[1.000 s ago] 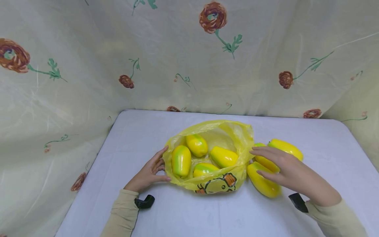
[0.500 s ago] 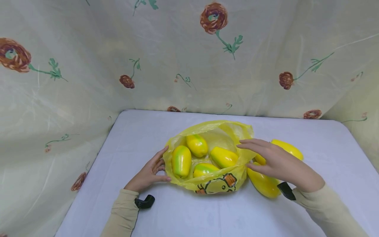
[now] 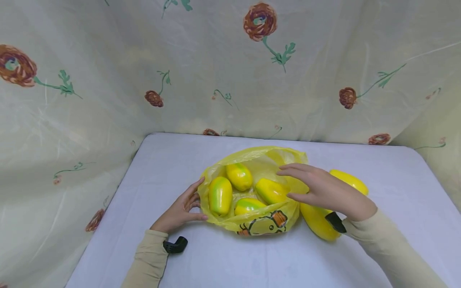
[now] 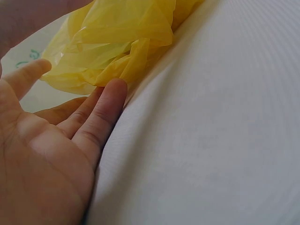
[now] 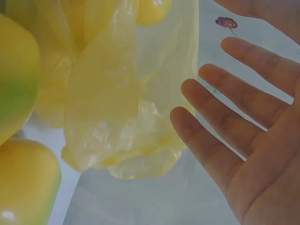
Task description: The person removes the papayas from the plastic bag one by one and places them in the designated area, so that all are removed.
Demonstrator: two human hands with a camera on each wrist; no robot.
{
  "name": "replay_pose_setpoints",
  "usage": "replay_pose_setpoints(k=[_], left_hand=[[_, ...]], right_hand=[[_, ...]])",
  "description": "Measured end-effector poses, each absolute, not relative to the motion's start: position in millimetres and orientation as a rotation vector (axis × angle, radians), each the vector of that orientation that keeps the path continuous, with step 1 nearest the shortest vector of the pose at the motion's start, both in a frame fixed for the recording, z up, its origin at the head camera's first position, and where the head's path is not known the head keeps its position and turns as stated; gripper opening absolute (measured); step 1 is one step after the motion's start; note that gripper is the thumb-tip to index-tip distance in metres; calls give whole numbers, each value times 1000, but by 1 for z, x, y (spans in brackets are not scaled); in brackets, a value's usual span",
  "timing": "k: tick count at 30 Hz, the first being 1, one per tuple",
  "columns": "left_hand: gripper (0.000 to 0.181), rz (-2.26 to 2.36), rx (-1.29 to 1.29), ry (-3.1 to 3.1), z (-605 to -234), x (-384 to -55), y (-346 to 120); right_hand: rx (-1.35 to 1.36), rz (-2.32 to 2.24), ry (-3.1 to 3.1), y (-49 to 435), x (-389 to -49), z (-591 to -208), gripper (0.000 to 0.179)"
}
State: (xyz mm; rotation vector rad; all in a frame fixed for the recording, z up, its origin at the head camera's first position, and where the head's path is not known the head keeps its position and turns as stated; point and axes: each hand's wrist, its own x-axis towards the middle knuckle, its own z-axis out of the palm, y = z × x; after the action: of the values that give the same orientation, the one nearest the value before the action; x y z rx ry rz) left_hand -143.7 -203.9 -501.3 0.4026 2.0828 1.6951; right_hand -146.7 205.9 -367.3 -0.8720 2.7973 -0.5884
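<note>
A thin yellow plastic bag (image 3: 266, 220) with a printed cartoon face lies mouth up mid-table. Inside sit several glossy yellow-green papaya-shaped fruits (image 3: 221, 196). At the bag's left side is my left hand (image 3: 180, 210), its thumb and fingers spread along the plastic; in the left wrist view the fingertips (image 4: 115, 89) are right at the bag. My right hand (image 3: 320, 190) hovers over the right part of the mouth, fingers extended and holding nothing. Two loose fruits show beside the bag, one in front (image 3: 318, 226) and one behind (image 3: 349, 180), both partly hidden by the right hand and wrist.
A white cloth covers the table (image 3: 230, 264). Behind it and at the left hangs a pale floral curtain (image 3: 201, 52). Each wrist wears a black device, one on the left (image 3: 175, 245) and one on the right (image 3: 335, 222).
My right hand has moved left, from over the loose fruits to over the bag's mouth, with its fingers still extended. The left hand, bag and fruits stay where they were.
</note>
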Motion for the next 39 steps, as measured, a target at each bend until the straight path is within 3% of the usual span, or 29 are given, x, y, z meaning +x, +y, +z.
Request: replay_pose_setpoints(k=[39], left_hand=[[112, 1679, 388, 2098, -505, -145, -204]], right_hand=[[-1001, -500, 2646, 156, -187, -372, 54]])
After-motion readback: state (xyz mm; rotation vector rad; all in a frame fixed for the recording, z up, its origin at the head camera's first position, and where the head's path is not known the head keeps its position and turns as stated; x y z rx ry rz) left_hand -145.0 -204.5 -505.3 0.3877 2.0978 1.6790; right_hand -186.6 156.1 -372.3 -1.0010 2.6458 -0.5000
